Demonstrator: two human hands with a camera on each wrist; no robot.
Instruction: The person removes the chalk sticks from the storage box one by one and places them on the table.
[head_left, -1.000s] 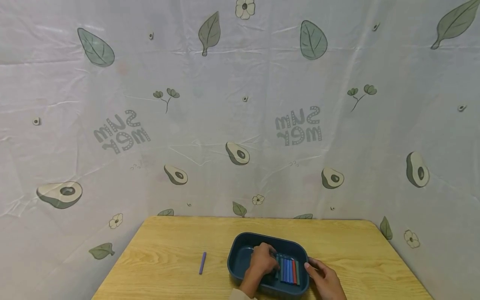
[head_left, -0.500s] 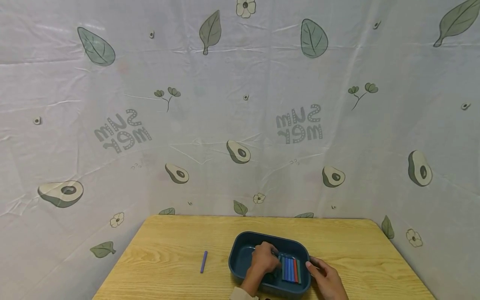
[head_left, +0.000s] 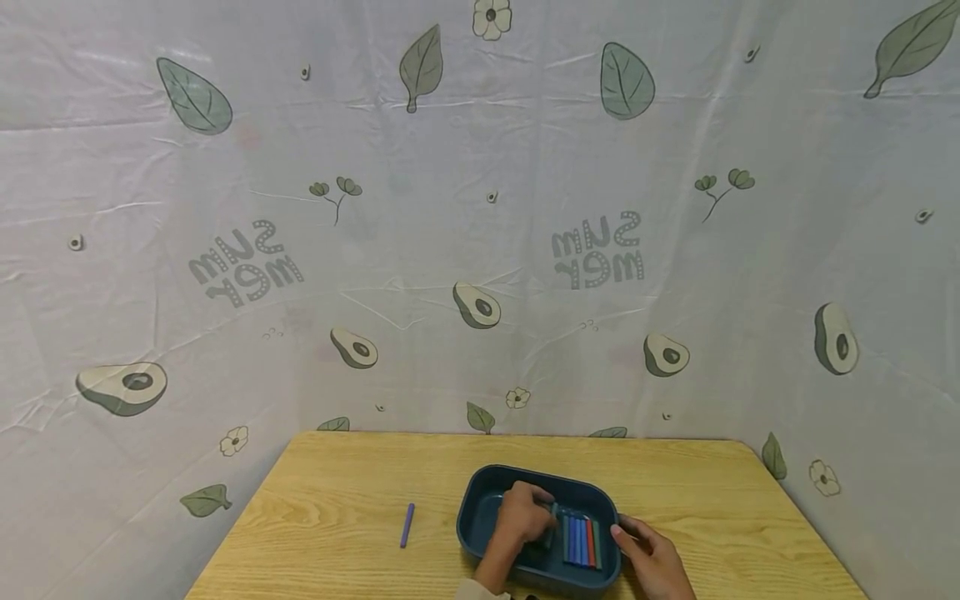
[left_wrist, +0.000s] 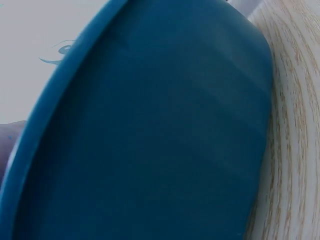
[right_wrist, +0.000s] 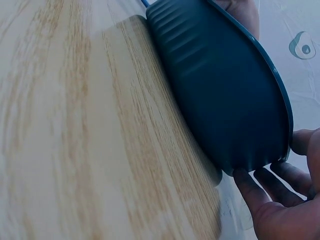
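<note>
A deep dark blue plastic box [head_left: 480, 554] stands on the wooden table. Inside it, my left hand [head_left: 522, 510] reaches down with curled fingers and pinches a dark green stick [head_left: 551, 533]; part of the stick is hidden. Just right of it, a row of thin coloured sticks [head_left: 577, 542], several blue with a red and a green one, lies side by side on the box floor. At the box's right end my right hand [head_left: 654, 560] grips the wall, its thumb at the rim and its fingers [right_wrist: 252, 192] against the outside, as the right wrist view shows.
A purple stick [head_left: 407, 525] lies alone on the table [head_left: 330, 517], left of the box. Behind the table hangs a pale sheet [head_left: 420, 250] printed with leaves and avocados. The box's outer wall [left_wrist: 165, 125] fills most of the left wrist view.
My left hand first shifts slightly right toward the row, then back left with the dark green stick, leaving a gap beside the row. The right hand keeps its grip on the box.
</note>
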